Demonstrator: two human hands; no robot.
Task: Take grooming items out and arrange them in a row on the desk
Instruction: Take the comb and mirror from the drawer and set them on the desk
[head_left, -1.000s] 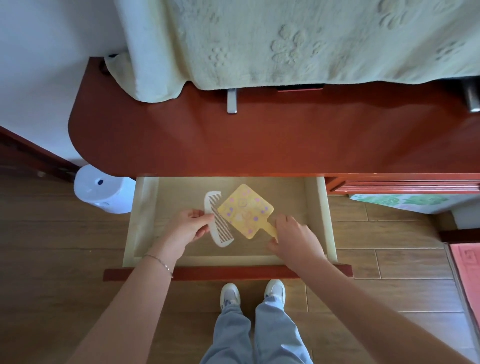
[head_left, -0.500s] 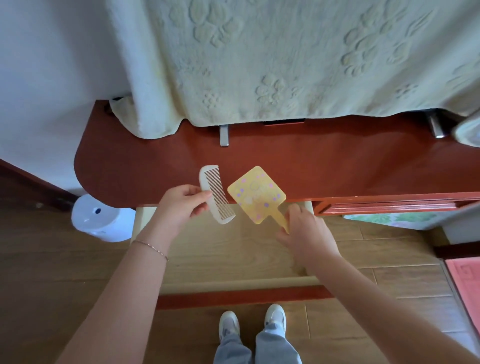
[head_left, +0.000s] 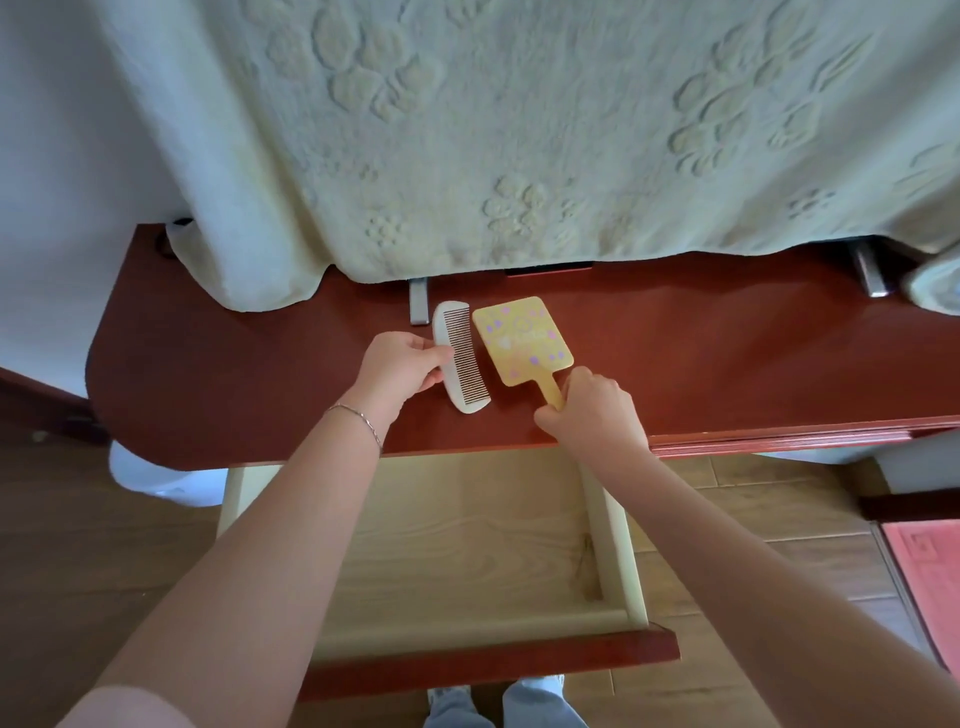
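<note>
Head view, the only one I have: I look down at a red-brown counter (head_left: 727, 353) with an open drawer (head_left: 621, 551) pulled out below its front edge. My left hand (head_left: 400, 369) holds the white comb (head_left: 460, 358) at its spine, thumb and fingers pinching its left edge, so that grip is closed on the comb. The comb lies along the counter with its teeth pointing right; whether it rests fully flat I cannot tell. Just beside it, to the right and not touching it, is the yellow hand mirror (head_left: 522, 340) with purple dots, its square head toward the back of the counter and its handle pointing toward me. My right hand (head_left: 592, 415) has its fingers curled round the lower end of that handle, so this grip is closed on the mirror. Comb and mirror sit side by side at nearly the same slant, near the middle of the counter.

A pale embossed blanket (head_left: 519, 130) hangs over the back of the counter, and a metal bracket (head_left: 418, 301) shows just under its hem, beside the top of the comb. A thin bracelet (head_left: 358, 415) circles the left wrist. The wooden bottom of the drawer shows between my forearms. A white bin (head_left: 150, 478) stands on the floor to the left.
</note>
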